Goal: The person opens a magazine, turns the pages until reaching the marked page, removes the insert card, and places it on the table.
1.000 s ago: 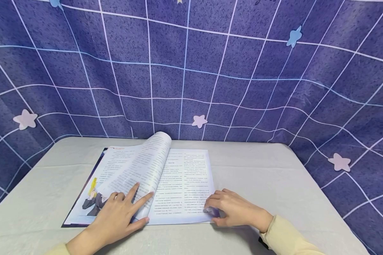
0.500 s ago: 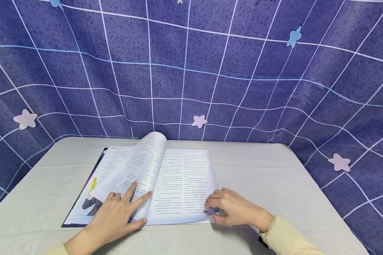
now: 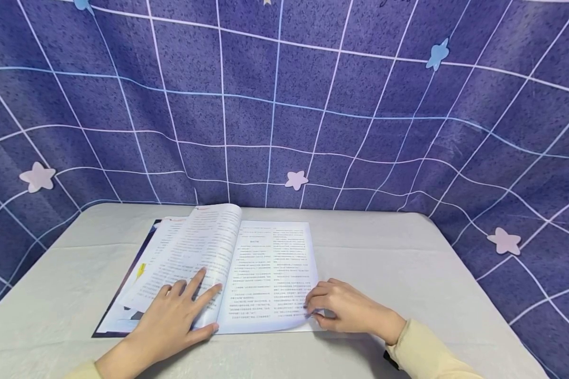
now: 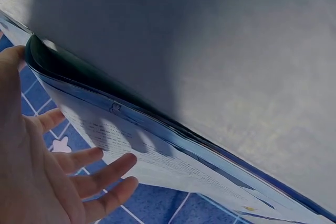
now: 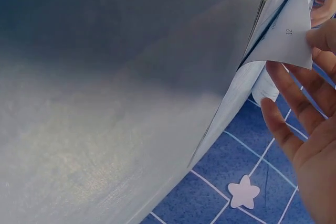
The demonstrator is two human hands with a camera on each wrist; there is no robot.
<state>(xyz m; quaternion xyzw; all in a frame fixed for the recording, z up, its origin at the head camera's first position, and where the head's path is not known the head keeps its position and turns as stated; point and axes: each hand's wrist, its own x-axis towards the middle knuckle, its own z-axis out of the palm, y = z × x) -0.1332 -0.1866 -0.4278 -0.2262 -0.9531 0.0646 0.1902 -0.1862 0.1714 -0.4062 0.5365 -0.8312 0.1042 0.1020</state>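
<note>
An open book with printed columns of text lies on the table. Its left-hand page curves up at the far end over a picture page. My left hand rests on that page close to the spine, fingers spread and thumb at the near edge. In the left wrist view its fingers stretch over the text. My right hand is at the near right corner of the book. Between thumb and fingers it pinches a lifted page corner, numbered 12 in the right wrist view.
A pale cloth covers the table. Behind it hangs a blue curtain with white grid lines and stars. A small black object shows under the right sleeve.
The curled left-hand page has sunk further left and flatter, covering more of the picture. The right page corner has risen a little in my right hand. The left hand has barely moved.
</note>
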